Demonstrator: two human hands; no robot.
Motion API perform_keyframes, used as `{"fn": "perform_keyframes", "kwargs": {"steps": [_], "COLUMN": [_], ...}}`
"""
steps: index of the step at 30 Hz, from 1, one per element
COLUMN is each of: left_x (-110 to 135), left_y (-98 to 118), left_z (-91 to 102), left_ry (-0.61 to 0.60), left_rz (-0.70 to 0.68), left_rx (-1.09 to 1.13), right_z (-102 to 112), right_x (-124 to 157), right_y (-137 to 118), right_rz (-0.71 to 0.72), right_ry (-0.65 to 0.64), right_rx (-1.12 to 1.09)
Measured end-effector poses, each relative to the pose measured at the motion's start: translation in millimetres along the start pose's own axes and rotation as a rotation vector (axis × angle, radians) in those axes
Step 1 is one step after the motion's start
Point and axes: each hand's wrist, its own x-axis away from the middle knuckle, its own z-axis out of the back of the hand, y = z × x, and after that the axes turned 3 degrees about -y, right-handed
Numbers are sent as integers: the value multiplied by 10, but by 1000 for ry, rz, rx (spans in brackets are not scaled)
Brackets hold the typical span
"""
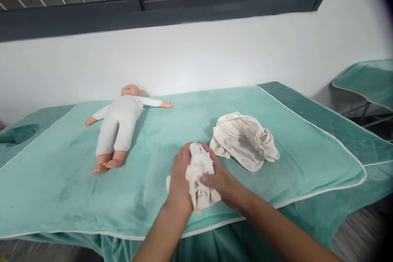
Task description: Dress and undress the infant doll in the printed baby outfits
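A bunched white cloth garment with small dark print [201, 178] is gathered between my two hands, above the front part of the bed. My left hand [181, 176] closes on its left side, fingers curled behind it. On the right side, my right hand [222, 180] grips it with the thumb across the front. The garment's exact kind does not show. Just beyond my right hand lies a crumpled cream cloth [244, 141]. Farther left, a baby doll [121, 118] in a white long-sleeved suit lies on its back with arms spread.
The bed carries a pale green plush cover [76, 196] with white piping, over a darker green cloth [307, 118]. A white wall [184, 57] and a dark window frame [92, 18] stand behind. At right is another green-covered surface [368, 82] on metal legs.
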Motion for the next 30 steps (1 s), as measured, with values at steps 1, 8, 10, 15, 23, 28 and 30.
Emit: {"fn": "perform_keyframes", "kwargs": {"steps": [1,8,10,15,23,28,30], "left_x": [19,-119,-252,-755,-1281,-1340,-1359], "left_y": [19,51,-5,-140,-27,173,256], "left_z": [-13,112,27,-527,-1060,-551,-245], "left_ry": [-46,-533,-481,-181,-82,102,193], "left_rz": [2,-86,-42,-5,-59,-119,-179], "left_rx": [-10,271,271,249,156,220,265], "right_z": [2,501,804,1695,2516,2414,2270], "right_x": [0,326,473,712,770,805,763], "right_y": [38,-431,-785,-1177,-403,-685,-844], "right_rz": [-1,95,236,160,-105,-219,-215], "right_ry": [46,508,780,1113,970,920,847], "right_rx": [7,460,732,1282,1384,1166,1110]}}
